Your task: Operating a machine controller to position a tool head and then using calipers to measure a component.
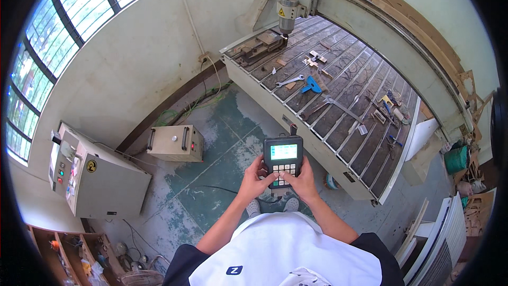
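Observation:
Both my hands hold a black handheld controller [270, 145] with a lit green screen and a keypad, out in front of my body. My left hand [254, 181] wraps its left side, and my right hand [304, 181] wraps its right side. The two thumbs rest on the lower keys; the other fingers are largely hidden behind the casing. Beyond it stands a CNC router with a slatted bed [296, 114]. Its spindle [287, 9] hangs above the far left end, beside a machine vise [259, 47].
On the bed lie an open-end wrench [290, 81], a blue tool [311, 85], a long metal caliper-like tool [344, 108] and several pliers. A beige box with handles [177, 142] stands on the floor, left of me. Farther left is a control cabinet [108, 182]. A cable crosses the floor.

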`<state>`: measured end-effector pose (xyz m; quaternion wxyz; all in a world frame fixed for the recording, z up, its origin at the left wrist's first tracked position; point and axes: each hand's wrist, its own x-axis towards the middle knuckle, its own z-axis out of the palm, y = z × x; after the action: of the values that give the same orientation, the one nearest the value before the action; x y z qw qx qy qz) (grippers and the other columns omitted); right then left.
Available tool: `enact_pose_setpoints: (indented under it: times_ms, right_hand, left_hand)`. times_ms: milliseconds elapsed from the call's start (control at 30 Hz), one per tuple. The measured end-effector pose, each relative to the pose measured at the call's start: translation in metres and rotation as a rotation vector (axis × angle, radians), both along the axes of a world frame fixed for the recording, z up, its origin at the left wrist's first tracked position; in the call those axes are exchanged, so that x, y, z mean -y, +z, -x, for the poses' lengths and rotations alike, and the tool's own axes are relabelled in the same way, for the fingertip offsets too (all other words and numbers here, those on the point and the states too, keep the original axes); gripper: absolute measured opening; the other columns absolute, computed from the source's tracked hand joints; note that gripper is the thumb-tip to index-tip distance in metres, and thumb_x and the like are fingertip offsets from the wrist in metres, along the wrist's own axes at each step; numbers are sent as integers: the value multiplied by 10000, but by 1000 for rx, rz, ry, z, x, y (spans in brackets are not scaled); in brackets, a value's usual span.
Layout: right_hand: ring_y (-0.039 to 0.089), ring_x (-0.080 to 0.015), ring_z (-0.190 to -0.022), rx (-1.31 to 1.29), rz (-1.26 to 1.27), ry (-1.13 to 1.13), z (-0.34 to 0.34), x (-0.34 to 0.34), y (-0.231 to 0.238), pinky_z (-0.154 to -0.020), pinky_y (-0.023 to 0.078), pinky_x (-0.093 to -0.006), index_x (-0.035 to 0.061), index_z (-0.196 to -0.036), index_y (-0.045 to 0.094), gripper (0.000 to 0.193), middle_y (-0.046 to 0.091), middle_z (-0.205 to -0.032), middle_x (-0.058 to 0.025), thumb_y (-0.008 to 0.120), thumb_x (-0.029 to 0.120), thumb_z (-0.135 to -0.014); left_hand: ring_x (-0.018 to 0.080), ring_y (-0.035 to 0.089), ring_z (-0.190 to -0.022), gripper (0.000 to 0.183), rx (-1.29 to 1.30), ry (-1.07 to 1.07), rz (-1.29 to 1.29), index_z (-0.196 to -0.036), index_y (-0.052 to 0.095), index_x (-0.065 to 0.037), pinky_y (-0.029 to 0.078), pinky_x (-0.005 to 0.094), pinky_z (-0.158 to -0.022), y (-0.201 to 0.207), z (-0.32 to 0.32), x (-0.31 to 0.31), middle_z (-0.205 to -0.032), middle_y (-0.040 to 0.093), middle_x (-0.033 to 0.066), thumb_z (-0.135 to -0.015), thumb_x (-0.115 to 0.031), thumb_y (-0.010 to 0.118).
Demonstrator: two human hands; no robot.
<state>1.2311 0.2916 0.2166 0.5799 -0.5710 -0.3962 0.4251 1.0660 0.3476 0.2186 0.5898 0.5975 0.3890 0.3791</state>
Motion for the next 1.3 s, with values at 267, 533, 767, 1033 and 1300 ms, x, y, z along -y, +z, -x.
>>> enact_pose_setpoints:
  times_ms: [267,533,767,1033,1300]
  right_hand:
    - [632,-191,-944,18,4,14,-1,0,3,-822,524,-333,-44,-1180,440,555,620,-1043,-151,772,99,-759]
    - [592,-170,-1020,-119,-5,144,-8,1,8,-887,490,-324,-32,-1263,405,565,576,-1131,-115,705,13,-787]
    - [611,-196,-1017,-19,-27,119,-11,3,-3,-884,490,-334,-51,-1278,397,540,596,-1130,-151,673,35,-822]
    - [619,-199,-1010,-58,-7,110,-8,3,-2,-878,496,-332,-51,-1267,401,529,602,-1120,-155,680,46,-828]
    - [616,-201,-1011,-32,-28,113,-9,3,-4,-880,495,-333,-58,-1274,401,534,600,-1124,-159,675,41,-826]
  left_hand:
    - [100,599,-723,654,6,4,-1,-1338,437,50,490,254,-622,2,0,0,-919,640,88,-782,-107,744]
    - [113,616,-761,647,108,-1,104,-1348,418,44,500,262,-650,1,1,0,-960,645,99,-793,-72,728]
    - [120,632,-765,633,98,-3,78,-1339,427,33,502,263,-653,-2,2,0,-965,648,102,-792,-68,727]
    - [119,633,-774,625,91,-4,100,-1336,432,31,503,259,-655,-3,3,0,-958,652,100,-792,-62,724]
    - [167,627,-948,640,43,-49,174,-1373,386,18,532,305,-782,-2,3,-1,-1087,611,117,-813,-12,696]
